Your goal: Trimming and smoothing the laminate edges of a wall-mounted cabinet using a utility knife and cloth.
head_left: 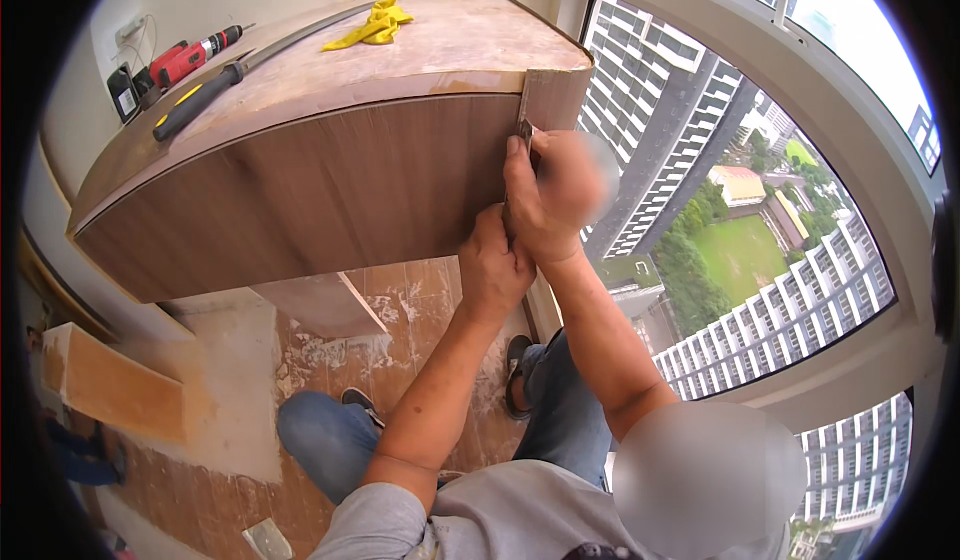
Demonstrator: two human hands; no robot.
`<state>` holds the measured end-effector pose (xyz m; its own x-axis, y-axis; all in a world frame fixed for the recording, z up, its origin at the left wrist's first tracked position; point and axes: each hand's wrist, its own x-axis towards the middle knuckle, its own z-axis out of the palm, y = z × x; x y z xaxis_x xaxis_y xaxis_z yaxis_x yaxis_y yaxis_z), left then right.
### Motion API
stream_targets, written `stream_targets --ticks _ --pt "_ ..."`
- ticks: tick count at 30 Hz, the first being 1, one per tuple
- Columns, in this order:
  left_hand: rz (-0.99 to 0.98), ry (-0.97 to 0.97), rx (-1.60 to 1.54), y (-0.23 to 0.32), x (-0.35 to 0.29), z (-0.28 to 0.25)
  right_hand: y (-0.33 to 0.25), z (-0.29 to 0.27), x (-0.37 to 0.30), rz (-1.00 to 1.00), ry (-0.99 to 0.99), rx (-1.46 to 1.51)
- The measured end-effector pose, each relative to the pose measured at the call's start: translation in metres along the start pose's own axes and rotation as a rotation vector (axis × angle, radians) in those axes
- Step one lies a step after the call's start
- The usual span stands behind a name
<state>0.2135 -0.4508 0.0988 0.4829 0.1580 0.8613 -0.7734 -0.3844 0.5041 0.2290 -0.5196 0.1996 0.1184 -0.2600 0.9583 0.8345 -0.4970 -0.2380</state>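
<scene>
In front of me stands a cabinet with a curved, dark wood-grain front panel (320,180) and a worn, pale top (440,45). At its right-hand corner a thin brown edging strip (523,110) runs down beside the front panel. My right hand (545,205) is closed on this strip, thumb and fingers pinching near its upper part. Just below, my left hand (492,265) is closed at the lower end of the same edge, its fingers curled against my right wrist area. What lies inside the left fingers is hidden. A blurred patch covers part of the right hand.
A file with a black-and-yellow handle (200,100), a red drill (190,60) and a yellow cloth or glove (375,25) lie on top. A large window (740,250) is close on the right. Below are a loose board (325,305) and an orange-brown panel (120,385).
</scene>
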Motion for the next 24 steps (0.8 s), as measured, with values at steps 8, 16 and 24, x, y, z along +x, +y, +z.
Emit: stream_targets --ticks 8,16,24 --pt "-0.039 -0.009 -0.046 0.004 0.001 0.001 0.006 -0.001 0.000 -0.021 -0.010 -0.004" --pt "-0.055 -0.007 -0.055 0.011 0.011 0.001 0.005 0.001 0.011 -0.065 -0.002 -0.009" --pt "-0.083 -0.001 -0.079 0.017 0.020 0.001 0.007 0.004 0.020 -0.097 0.004 -0.023"
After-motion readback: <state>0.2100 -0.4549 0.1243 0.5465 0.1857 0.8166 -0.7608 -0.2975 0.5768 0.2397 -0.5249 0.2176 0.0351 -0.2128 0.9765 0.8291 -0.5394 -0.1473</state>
